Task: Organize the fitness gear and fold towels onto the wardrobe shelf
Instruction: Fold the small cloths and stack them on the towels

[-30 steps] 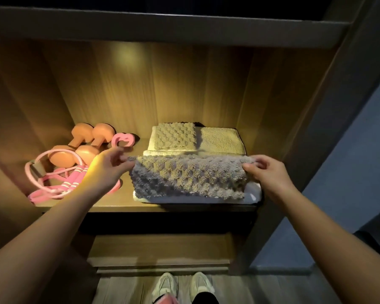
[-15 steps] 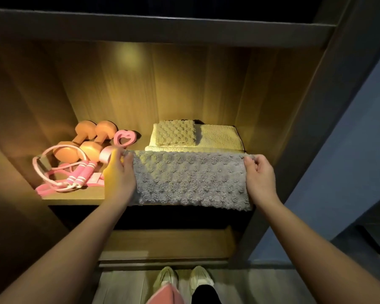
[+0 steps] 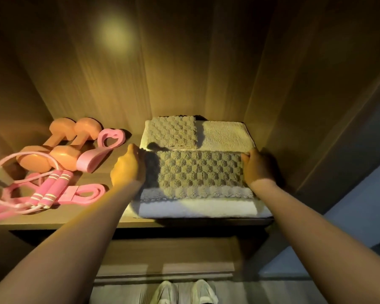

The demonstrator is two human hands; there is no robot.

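The grey checkered towel (image 3: 201, 170) lies between both hands, on top of a white folded towel (image 3: 198, 208). The left hand (image 3: 128, 170) and the right hand (image 3: 258, 170) each grasp one end of it. A pink jump rope (image 3: 51, 189) lies left of the left hand.

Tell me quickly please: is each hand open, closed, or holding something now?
Left hand: closed, holding the left end of the grey towel.
Right hand: closed, holding the right end of the same towel.
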